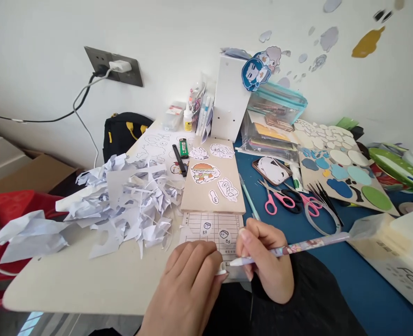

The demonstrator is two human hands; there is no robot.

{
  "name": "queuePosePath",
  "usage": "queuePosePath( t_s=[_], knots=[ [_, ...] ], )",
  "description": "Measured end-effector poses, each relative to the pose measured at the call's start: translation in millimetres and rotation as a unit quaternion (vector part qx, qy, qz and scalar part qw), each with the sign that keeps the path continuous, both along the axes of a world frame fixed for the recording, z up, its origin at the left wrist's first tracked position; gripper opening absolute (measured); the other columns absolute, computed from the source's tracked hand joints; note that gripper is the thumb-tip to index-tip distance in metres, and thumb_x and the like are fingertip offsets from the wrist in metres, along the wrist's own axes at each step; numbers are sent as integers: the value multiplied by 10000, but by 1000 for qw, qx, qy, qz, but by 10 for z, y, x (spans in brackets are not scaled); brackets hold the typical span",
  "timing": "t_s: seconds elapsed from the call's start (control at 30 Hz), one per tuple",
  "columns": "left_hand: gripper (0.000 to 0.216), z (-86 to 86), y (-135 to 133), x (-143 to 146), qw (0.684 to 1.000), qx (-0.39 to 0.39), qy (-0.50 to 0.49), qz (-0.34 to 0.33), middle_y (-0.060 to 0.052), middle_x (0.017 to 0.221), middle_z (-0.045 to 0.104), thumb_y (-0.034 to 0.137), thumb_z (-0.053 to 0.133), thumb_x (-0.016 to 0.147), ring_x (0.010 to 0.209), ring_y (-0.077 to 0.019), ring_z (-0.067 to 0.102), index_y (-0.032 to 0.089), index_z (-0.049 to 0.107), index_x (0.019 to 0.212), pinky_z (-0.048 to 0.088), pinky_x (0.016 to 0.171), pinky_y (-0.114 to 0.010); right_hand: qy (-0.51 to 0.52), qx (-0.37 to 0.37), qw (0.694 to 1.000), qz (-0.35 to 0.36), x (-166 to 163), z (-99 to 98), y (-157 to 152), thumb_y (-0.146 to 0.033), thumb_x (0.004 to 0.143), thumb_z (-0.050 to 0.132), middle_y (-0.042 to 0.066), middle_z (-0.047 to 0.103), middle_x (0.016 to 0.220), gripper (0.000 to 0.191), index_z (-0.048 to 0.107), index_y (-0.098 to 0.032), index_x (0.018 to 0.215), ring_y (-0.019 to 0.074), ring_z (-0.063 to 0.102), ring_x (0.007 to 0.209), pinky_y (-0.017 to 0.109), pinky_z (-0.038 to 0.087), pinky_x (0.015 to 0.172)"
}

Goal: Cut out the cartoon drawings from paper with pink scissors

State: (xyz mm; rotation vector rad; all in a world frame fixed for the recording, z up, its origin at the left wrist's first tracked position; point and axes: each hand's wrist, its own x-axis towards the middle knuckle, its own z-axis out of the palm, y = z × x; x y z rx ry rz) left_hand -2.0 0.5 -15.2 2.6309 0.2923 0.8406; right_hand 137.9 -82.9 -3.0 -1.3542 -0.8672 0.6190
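Note:
My right hand [267,261] grips a slim patterned craft knife or pen [297,246], its tip pointing left at a tiny white paper piece [222,269]. My left hand [188,284] pinches that small piece between its fingertips at the near table edge. Both hands hover over a gridded sheet [213,231] bearing two small round cut-outs. Beyond it lies a tan board [213,184] with a burger sticker [204,172] and other cartoon cut-outs.
A heap of white paper scraps [122,200] fills the left of the table. Pink scissors [278,198], tweezers, a lighter [183,147], a glue bottle [188,119], a white box [230,100], coloured shape sheets [339,172] and a tissue pack [395,256] lie right.

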Motion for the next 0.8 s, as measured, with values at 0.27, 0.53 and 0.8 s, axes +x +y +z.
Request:
queuePosePath(
  t_s=[0.27, 0.53, 0.8],
  knots=[
    [175, -32, -30, 2, 999, 33, -30, -18, -8, 717, 644, 84, 442, 942, 632, -168, 550, 183, 562, 861, 449, 671, -299, -140, -43, 986, 75, -59, 47, 71, -241, 890, 474, -76, 289, 518, 332, 300, -234, 608, 110, 322, 445, 257, 235, 437],
    [218, -112, -12, -68, 993, 27, -84, -74, -50, 705, 641, 58, 404, 962, 658, -180, 554, 144, 597, 912, 461, 659, -324, -281, -34, 958, 35, -253, 53, 9, -114, 835, 325, -13, 473, 585, 199, 377, -239, 689, 189, 485, 543, 310, 306, 526],
    [299, -182, -35, -50, 989, 13, -125, -75, -42, 666, 614, 80, 348, 985, 630, -172, 541, 153, 597, 834, 442, 612, -320, -296, 5, 955, 27, -316, 52, 59, -130, 847, 295, -23, 439, 535, 216, 324, -243, 666, 178, 480, 471, 308, 310, 481]
  ],
)
